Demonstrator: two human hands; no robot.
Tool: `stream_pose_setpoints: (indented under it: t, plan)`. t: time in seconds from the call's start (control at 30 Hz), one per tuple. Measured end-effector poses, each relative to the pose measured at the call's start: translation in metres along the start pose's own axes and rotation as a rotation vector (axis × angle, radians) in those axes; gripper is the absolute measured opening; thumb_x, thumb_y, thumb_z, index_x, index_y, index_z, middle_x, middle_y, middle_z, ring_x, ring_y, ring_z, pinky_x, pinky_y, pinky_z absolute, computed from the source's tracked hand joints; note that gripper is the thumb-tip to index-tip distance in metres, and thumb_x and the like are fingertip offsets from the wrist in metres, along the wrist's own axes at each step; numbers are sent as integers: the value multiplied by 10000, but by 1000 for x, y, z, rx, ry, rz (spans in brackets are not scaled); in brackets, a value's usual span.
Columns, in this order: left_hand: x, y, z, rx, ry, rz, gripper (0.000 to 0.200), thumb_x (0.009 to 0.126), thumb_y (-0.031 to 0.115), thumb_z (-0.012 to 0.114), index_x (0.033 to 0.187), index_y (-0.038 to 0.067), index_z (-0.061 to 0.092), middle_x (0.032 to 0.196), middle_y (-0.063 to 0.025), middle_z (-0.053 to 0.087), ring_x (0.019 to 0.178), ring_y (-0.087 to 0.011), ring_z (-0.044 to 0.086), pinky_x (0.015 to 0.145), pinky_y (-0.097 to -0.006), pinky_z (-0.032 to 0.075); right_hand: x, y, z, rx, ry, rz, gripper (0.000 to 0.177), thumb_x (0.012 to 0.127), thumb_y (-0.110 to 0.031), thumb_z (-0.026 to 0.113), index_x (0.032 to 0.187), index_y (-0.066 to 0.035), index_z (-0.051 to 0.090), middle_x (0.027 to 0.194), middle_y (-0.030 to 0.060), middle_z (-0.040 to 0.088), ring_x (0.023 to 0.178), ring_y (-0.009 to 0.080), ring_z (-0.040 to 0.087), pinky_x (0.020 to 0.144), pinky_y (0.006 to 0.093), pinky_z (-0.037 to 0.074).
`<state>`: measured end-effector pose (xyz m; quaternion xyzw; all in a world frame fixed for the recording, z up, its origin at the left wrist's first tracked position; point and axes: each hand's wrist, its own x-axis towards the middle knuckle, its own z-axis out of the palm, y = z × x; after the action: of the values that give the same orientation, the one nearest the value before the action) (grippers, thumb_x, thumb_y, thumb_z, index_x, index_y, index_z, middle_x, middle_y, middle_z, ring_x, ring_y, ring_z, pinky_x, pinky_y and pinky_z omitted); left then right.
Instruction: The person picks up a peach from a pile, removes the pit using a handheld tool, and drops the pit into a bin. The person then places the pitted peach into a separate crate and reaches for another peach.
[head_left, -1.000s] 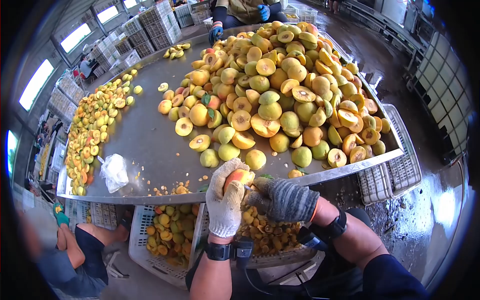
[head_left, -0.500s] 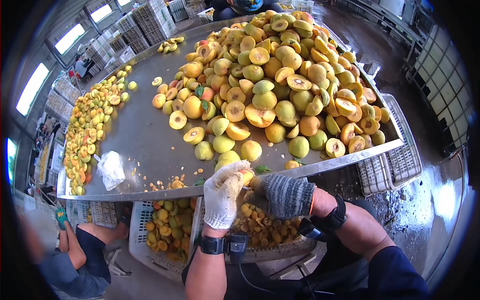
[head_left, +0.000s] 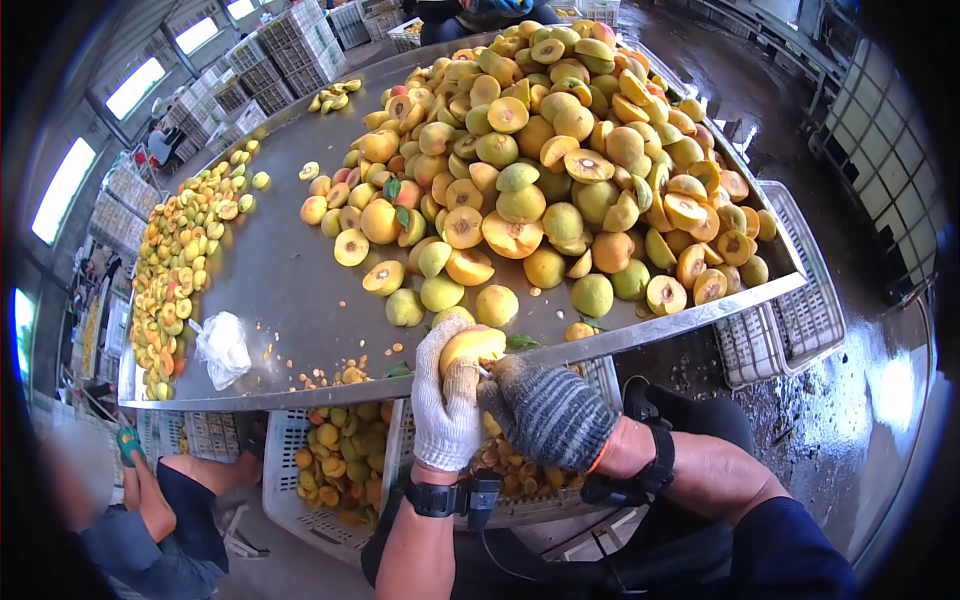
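My left hand (head_left: pixel 446 400), in a white glove, is wrapped round a yellow peach piece (head_left: pixel 474 345) at the table's near edge. Right beside it, my right hand (head_left: pixel 556 412) in a grey striped glove has its fingers closed against the fruit; a small tool seems to show between the hands, too small to make out. A large pile of whole and halved peaches (head_left: pixel 520 205) covers the metal table (head_left: pixel 290 220) ahead. Beneath my hands, a crate (head_left: pixel 398 440) holds cut fruit pieces (head_left: pixel 520 470).
Peach pieces (head_left: pixel 180 270) line the table's left side, near a white plastic bag (head_left: pixel 222 348). A fruit-filled crate (head_left: pixel 285 465) stands below the edge, empty-looking crates (head_left: pixel 800 320) at the right. A co-worker (head_left: pixel 150 530) sits at the lower left.
The peach piece now shows more fully in my left hand. My right hand has moved slightly down, and its wrist has turned. The view has shifted slightly.
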<state>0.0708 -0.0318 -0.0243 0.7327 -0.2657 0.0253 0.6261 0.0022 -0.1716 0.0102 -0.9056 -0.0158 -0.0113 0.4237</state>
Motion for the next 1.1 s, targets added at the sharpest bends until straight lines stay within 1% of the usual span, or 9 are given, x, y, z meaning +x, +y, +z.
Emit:
stream_pose_setpoints:
  t: [0.13,0.27,0.37,0.4,0.57,0.67,0.8,0.93,1.1]
  plan:
    - [3,-3,-3,8,-86,39,455,1021,320,567,1321,-18,514,1233,-188,631,1144,-311,621,1039,-414,459,10,28,-6,233,-90,-105,387,994,-317,539,870,40,623,750,287,616,722,473,608,671,521,487]
    - [4,-13,-1,27,-113,78,549,1048,432,492,1363,-19,488,1174,-163,659,1124,-238,622,1018,-370,474,3,6,-17,-41,-99,-62,386,1008,-317,521,919,38,643,719,265,613,722,434,632,662,500,487]
    - [2,-6,-3,-16,-204,49,548,1052,434,481,1364,-16,488,1181,-169,657,1121,-235,625,1007,-367,481,4,8,-33,347,-269,73,345,1012,-288,522,1000,26,663,713,235,614,717,386,651,665,481,501]
    - [5,-4,-2,-21,-207,57,556,1052,440,477,1371,-16,484,1195,-170,651,1123,-236,625,1008,-366,481,0,5,-46,517,-430,127,297,954,-225,581,1119,17,633,843,225,641,787,381,658,698,467,516]
    - [6,-7,-3,-141,-220,-4,512,1044,308,520,1422,-28,441,1290,-185,618,1188,-286,608,1036,-397,468,6,18,-42,640,-493,205,518,783,-146,673,1261,0,541,1082,244,605,990,431,618,835,457,522]
    - [5,-8,-3,-311,-247,-60,521,1053,306,502,1441,-31,416,1300,-183,616,1196,-282,606,1030,-392,472,6,14,-50,532,-511,190,451,824,-153,655,1239,2,567,1075,237,613,987,429,619,842,455,521]
    - [6,3,2,-140,-187,31,592,1056,447,458,1426,-16,441,1270,-181,626,1166,-251,612,1048,-384,455,8,12,-45,389,-364,88,292,947,-228,602,1126,-2,642,923,228,643,879,411,642,803,459,520]
    - [7,4,-4,-57,-253,44,616,1055,463,449,1431,-25,441,1250,-184,638,1185,-256,606,1062,-388,446,2,18,-34,86,-158,-163,347,1020,-324,546,1011,-5,683,759,237,624,793,398,652,766,457,515]
    - [9,3,-1,-144,-271,-4,683,1038,525,446,1452,-18,429,1264,-180,629,1188,-258,607,1054,-393,459,-3,33,-45,538,-395,17,330,1005,-276,577,1214,-25,631,868,169,673,815,340,673,762,423,532]
